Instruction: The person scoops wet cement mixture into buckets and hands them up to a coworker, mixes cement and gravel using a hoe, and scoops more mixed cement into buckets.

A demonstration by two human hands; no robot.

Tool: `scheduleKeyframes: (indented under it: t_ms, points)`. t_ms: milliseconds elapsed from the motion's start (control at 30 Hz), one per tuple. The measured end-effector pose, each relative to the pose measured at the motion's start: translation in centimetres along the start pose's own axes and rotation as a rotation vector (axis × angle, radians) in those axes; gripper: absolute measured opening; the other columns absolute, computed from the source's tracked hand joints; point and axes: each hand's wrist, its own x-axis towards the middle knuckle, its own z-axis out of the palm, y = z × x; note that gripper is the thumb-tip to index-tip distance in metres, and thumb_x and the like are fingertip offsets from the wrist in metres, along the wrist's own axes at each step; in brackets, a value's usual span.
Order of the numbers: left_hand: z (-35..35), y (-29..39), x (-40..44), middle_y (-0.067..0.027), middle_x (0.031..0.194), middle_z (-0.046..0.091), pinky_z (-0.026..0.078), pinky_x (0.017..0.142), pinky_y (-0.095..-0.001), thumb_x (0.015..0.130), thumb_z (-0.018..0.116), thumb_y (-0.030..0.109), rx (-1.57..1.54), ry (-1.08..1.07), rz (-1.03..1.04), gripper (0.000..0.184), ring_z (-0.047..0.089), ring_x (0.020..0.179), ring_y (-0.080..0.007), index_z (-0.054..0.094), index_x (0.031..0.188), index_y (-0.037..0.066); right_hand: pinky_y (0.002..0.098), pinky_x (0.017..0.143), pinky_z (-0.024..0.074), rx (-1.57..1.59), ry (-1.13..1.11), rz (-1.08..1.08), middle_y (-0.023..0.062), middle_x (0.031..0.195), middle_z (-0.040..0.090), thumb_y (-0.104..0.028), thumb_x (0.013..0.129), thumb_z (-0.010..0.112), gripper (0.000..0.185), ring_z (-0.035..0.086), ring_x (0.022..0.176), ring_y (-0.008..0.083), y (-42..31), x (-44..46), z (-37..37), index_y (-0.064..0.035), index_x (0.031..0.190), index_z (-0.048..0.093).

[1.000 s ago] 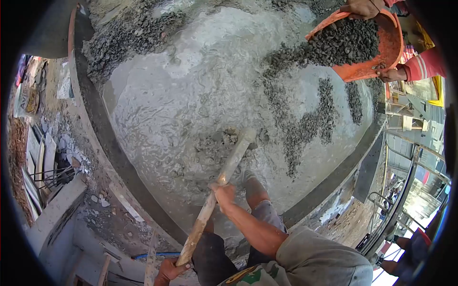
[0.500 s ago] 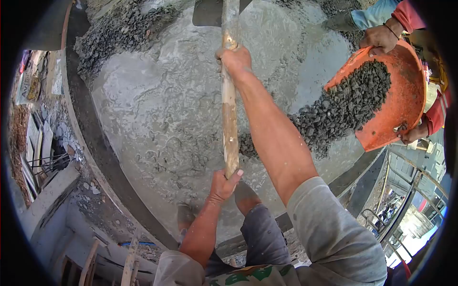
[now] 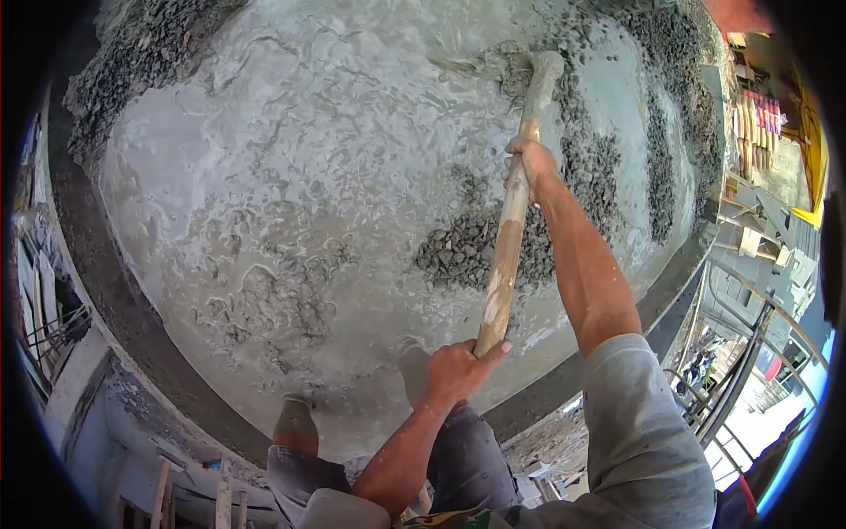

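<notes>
A long wooden handle slants across the middle of the view, its far end down in the wet grey mix. My left hand is wrapped round its near end. Farther up, my right hand grips the same handle. The tool's blade is hidden in the mix. Dark gravel lies on the mix beside and beneath the handle. My lower legs stand in the mix near the front edge.
A low curved rim bounds the mix. More gravel is heaped at the upper left. Metal rails and blocks stand beyond the rim at the right. Timber pieces lie at the lower left. Something orange-red shows at the top right corner.
The tool's head has come down from the raised position into the mix, farther right. The co-worker's hands and the orange tub have left the view, and gravel now lies spread on the mix.
</notes>
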Motion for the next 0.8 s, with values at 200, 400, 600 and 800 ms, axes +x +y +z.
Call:
scheduleKeyframes:
  t_ms: [200, 400, 600, 800]
  points:
    - [-0.4, -4.8, -10.1, -0.0171, 0.061, 0.061, 0.048, 0.062, -0.0435, 0.077, 0.046, 0.071, -0.049, -0.043, -0.130, 0.072, 0.063, 0.067, -0.0348, 0.067, 0.082, 0.002, 0.0421, 0.044, 0.0476, -0.094, 0.093, 0.070, 0.0131, 0.064, 0.055, -0.011, 0.069, 0.061, 0.022, 0.055, 0.047, 0.0268, 5.9, -7.2, 1.7, 0.0040, 0.084, 0.057]
    - [-5.5, -9.8, -19.4, -0.0187, 0.063, 0.061, 0.048, 0.061, -0.0433, 0.079, 0.049, 0.067, 0.359, 0.051, -0.069, 0.071, 0.063, 0.066, -0.0346, 0.066, 0.080, -0.002, 0.0424, 0.044, 0.0484, 0.229, 0.159, 0.268, 0.0126, 0.065, 0.054, -0.011, 0.070, 0.061, 0.024, 0.054, 0.048, 0.0269, 16.6, -13.8, 4.1, 0.0028, 0.088, 0.056]
    - [-10.2, -13.5, -25.2, -0.0226, 0.071, 0.063, 0.049, 0.066, -0.0448, 0.080, 0.045, 0.068, 0.542, -0.046, -0.047, 0.073, 0.062, 0.072, -0.0393, 0.066, 0.081, -0.001, 0.0407, 0.043, 0.0476, 0.328, 0.174, 0.283, 0.0121, 0.066, 0.053, -0.011, 0.070, 0.061, 0.023, 0.053, 0.048, 0.0259, 20.0, -19.5, 7.8, 0.0029, 0.087, 0.055]
    - [-15.9, -17.0, -35.4, -0.0178, 0.071, 0.064, 0.049, 0.066, -0.0435, 0.082, 0.044, 0.066, 0.607, -0.042, -0.237, 0.067, 0.062, 0.070, -0.0379, 0.067, 0.081, 0.003, 0.0411, 0.058, 0.0469, 0.252, 0.100, 0.420, 0.0139, 0.080, 0.058, -0.009, 0.073, 0.062, 0.030, 0.059, 0.068, 0.0256, 27.1, -28.8, 18.8, 0.0084, 0.097, 0.058]
